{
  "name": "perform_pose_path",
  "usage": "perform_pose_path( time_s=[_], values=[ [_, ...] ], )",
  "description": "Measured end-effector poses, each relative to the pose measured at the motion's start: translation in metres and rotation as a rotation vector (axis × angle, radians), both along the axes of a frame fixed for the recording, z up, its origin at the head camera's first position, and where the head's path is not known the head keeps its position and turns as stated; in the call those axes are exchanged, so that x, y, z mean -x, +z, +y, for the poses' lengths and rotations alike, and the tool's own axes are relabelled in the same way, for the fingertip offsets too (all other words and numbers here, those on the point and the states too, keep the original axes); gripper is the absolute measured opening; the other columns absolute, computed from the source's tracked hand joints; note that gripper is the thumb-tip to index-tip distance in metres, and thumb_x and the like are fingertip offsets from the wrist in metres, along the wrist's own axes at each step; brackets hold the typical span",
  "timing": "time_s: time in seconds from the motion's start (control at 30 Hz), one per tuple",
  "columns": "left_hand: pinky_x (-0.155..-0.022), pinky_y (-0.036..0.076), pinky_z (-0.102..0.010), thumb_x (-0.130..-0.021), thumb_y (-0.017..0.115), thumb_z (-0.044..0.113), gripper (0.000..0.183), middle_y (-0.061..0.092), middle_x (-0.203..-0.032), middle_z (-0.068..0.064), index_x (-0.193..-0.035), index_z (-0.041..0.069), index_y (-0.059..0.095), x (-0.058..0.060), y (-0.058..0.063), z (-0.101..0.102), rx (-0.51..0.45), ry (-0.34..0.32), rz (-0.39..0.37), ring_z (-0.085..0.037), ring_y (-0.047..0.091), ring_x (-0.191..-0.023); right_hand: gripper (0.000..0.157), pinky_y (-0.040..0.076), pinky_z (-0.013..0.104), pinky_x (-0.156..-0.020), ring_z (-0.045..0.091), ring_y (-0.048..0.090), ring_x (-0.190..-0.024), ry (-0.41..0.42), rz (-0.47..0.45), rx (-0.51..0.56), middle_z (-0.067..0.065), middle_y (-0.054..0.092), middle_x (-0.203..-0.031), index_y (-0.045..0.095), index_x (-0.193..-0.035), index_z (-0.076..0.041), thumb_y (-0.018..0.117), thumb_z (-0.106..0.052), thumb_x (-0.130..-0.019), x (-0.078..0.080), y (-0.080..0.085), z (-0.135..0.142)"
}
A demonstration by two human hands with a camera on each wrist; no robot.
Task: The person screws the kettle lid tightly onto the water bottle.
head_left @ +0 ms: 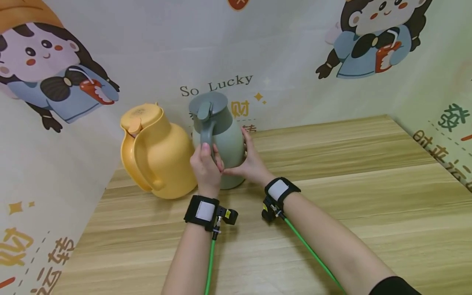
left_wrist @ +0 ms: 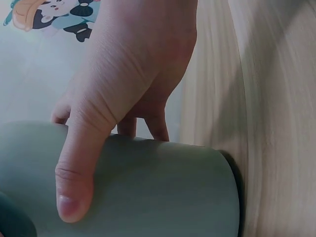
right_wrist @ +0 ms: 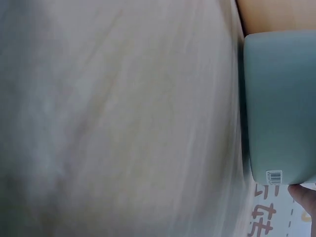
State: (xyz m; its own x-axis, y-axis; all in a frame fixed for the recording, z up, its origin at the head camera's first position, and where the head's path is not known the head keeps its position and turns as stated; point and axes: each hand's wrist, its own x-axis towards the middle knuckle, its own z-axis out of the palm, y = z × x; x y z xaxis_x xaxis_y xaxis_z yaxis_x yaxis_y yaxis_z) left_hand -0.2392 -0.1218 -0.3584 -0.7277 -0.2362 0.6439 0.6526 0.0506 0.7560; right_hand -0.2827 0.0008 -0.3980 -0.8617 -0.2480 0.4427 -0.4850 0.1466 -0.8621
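A pale green thermos jug (head_left: 231,141) with a darker grey-green lid and handle stands near the back of the table, upright. My left hand (head_left: 206,168) grips its handle (head_left: 207,133) low down, thumb on the near side. From the right, my right hand (head_left: 252,164) holds the jug's body, its thumb across the front and its fingers round the far right side. The left wrist view shows that same right hand (left_wrist: 128,84) over the green body. In the right wrist view, one of its fingertips (right_wrist: 300,193) touches the jug beside a barcode sticker (right_wrist: 274,177).
Just left of the green jug stands a yellow thermos jug (head_left: 173,155), its handle facing me. The wooden table (head_left: 332,196) ends at a printed cloth backdrop (head_left: 155,49) behind and at both sides. Green cables (head_left: 313,254) run from both wrist straps.
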Motion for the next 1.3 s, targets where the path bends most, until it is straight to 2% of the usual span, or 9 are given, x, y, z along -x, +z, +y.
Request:
perform_pose_path(
  time_s=[0.1,0.27,0.77,1.0,1.2,1.3],
  values=[
    [-0.033,0.032,-0.022,-0.096,0.035,0.032,0.039,0.038,-0.044,-0.004,-0.077,0.000,0.048,0.002,-0.002,0.000,-0.012,0.005,-0.004,-0.013,0.037,-0.034,0.126,0.037,0.050,-0.092,0.033,0.034,-0.121,-0.010,-0.004,-0.022,0.011,0.021,-0.142,0.002,-0.145,-0.028,0.089,-0.013,-0.055,0.013,-0.013,-0.001],
    [-0.034,0.033,-0.022,-0.096,0.035,0.031,0.038,0.040,-0.045,-0.003,-0.077,0.001,0.049,0.004,-0.002,0.000,0.001,0.024,-0.021,-0.013,0.038,-0.035,0.126,0.037,0.048,-0.093,0.032,0.033,-0.123,-0.004,-0.017,-0.004,0.009,0.023,-0.141,0.002,-0.141,-0.043,0.089,-0.014,-0.054,0.018,-0.018,-0.002],
    [-0.033,0.033,-0.023,-0.098,0.035,0.031,0.039,0.040,-0.046,-0.005,-0.079,-0.001,0.048,0.007,-0.001,0.000,0.020,0.034,-0.006,-0.014,0.039,-0.035,0.125,0.039,0.048,-0.091,0.031,0.034,-0.122,0.014,-0.075,-0.047,0.011,0.023,-0.142,-0.001,-0.143,-0.037,0.089,-0.019,-0.057,0.021,-0.018,0.000],
    [-0.033,0.034,-0.023,-0.098,0.036,0.033,0.037,0.040,-0.047,-0.004,-0.081,0.003,0.049,0.007,0.001,0.000,0.005,-0.029,-0.061,-0.014,0.038,-0.036,0.126,0.037,0.044,-0.094,0.026,0.034,-0.122,0.000,-0.093,-0.074,0.006,0.021,-0.143,-0.003,-0.141,-0.043,0.089,-0.024,-0.057,0.021,-0.016,0.003],
    [-0.035,0.035,-0.022,-0.098,0.037,0.030,0.033,0.040,-0.049,-0.001,-0.079,0.005,0.049,0.007,0.001,-0.001,-0.036,-0.078,-0.092,-0.012,0.040,-0.038,0.126,0.027,0.042,-0.102,0.022,0.026,-0.128,-0.002,-0.074,-0.112,0.005,0.012,-0.149,-0.007,-0.142,-0.038,0.087,-0.025,-0.060,0.018,-0.013,0.001],
    [-0.035,0.036,-0.023,-0.098,0.036,0.030,0.034,0.041,-0.049,-0.001,-0.079,0.005,0.049,0.006,0.000,-0.002,-0.047,-0.091,-0.106,-0.012,0.040,-0.039,0.124,0.024,0.043,-0.103,0.022,0.022,-0.130,-0.006,-0.070,-0.134,0.005,0.008,-0.150,-0.010,-0.141,-0.039,0.085,-0.024,-0.064,0.016,-0.013,0.001]
  ],
)
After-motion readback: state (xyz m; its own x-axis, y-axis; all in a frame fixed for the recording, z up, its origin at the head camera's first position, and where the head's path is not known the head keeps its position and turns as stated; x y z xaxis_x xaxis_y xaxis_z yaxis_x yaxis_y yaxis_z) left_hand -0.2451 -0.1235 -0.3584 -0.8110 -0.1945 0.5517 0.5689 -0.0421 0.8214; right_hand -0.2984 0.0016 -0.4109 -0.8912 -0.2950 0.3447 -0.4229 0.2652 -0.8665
